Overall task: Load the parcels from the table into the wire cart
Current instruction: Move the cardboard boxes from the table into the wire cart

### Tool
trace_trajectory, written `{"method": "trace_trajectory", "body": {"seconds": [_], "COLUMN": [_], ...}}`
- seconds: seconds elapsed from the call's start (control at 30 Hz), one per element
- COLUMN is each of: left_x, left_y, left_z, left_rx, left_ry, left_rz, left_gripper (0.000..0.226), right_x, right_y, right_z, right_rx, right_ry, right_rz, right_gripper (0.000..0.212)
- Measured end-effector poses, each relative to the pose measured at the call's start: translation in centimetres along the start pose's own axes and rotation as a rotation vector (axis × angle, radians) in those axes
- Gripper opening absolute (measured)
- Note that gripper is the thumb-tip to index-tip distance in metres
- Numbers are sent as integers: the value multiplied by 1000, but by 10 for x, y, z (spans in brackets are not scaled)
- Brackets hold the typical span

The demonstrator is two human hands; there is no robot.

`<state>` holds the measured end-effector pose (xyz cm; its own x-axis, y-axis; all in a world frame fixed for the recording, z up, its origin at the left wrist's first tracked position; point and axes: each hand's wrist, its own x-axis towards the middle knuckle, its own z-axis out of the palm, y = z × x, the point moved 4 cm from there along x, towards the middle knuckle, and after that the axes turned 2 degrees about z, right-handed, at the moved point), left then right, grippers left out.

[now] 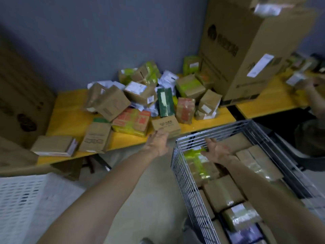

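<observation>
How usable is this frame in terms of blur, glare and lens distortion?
Head view: motion blur softens everything, worst on the white label at top right; parcel printing is unreadable. Head view: the wide lens bows the yellow table edge and leans the tall carton. Head view: glare patches shine on the taped parcels in the wire cart.

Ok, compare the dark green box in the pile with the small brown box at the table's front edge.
The green box is dark green with a pale strip down its face; the brown box is plain cardboard with a dark logo. The green box stands on end; the brown box lies flat at the front edge of the yellow table. Both sit on that table, outside the wire cart.
</observation>
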<state>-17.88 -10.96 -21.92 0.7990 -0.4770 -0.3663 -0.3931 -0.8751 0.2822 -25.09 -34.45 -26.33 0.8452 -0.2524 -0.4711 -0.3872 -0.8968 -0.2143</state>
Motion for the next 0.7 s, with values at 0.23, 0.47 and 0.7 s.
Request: {"method": "trace_trajectory", "body": {"seconds": [0.23,0.47,0.7], "left_x": [-56,-67,-51], "left_y": [-62,-86,-104], "left_z": [-99,-195,-251], "left_rx": [53,108,116], "left_ry": [178,344,403], "left_rz": [-67,-110,-154], "left_gripper": [67,66,62], "right_x": [-26,-32,11], "right_y": [-96,-164,-203], "right_z": [-98,-182,-236], "right_rx": [-23,-22,-11], "right_ry": [189,336,413], "right_rz": [-173,-275,-381], "right_gripper": [76,72,79]}}
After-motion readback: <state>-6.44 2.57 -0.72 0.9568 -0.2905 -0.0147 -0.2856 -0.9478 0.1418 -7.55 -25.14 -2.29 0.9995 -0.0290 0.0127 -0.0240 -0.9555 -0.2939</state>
